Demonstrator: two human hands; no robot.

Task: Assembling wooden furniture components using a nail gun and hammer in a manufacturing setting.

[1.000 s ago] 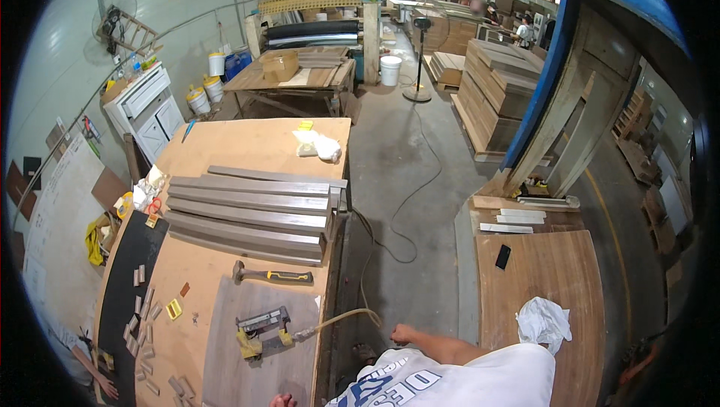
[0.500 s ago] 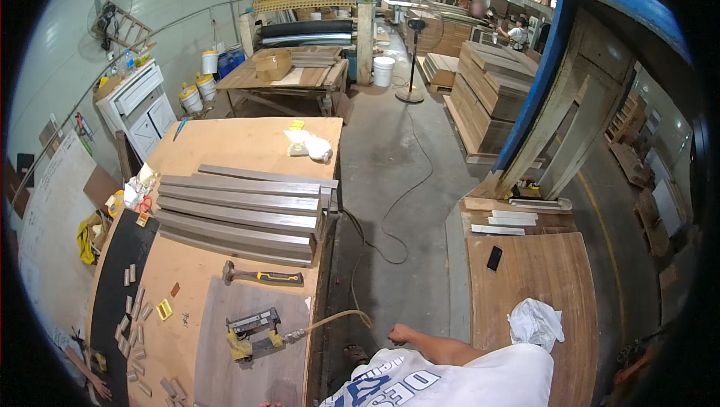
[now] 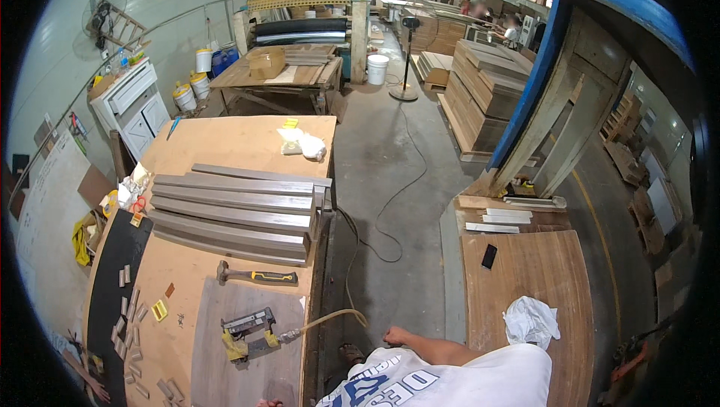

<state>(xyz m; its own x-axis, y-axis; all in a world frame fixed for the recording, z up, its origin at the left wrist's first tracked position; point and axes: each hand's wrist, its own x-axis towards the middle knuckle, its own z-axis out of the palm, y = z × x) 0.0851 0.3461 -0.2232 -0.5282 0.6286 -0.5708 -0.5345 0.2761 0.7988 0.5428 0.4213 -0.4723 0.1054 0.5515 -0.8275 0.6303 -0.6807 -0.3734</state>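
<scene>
My right hand (image 3: 395, 337) hangs over the aisle beside the workbench, fingers curled in, with nothing visible in it. Only a sliver of my left hand (image 3: 268, 403) shows at the lower edge, over a grey wood-grain panel (image 3: 214, 366); its fingers are mostly hidden. On that panel lies a nail gun (image 3: 249, 324) with yellow wrapping, joined to a tan air hose (image 3: 330, 319). A hammer (image 3: 259, 275) with a black and yellow handle rests just beyond it. Farther back, several grey-brown wooden strips (image 3: 232, 212) are stacked across the bench.
Small wood blocks (image 3: 120, 343) and a yellow piece (image 3: 159, 310) lie at the bench's left. Another person's hand (image 3: 97, 388) shows lower left. At right, a wooden panel (image 3: 525, 272) bears a phone (image 3: 489, 257) and crumpled white plastic (image 3: 531, 321). A cable (image 3: 390, 238) crosses the floor.
The whole scene has shifted slightly left in the view. My right hand stays curled beside the bench, and the tools lie where they were.
</scene>
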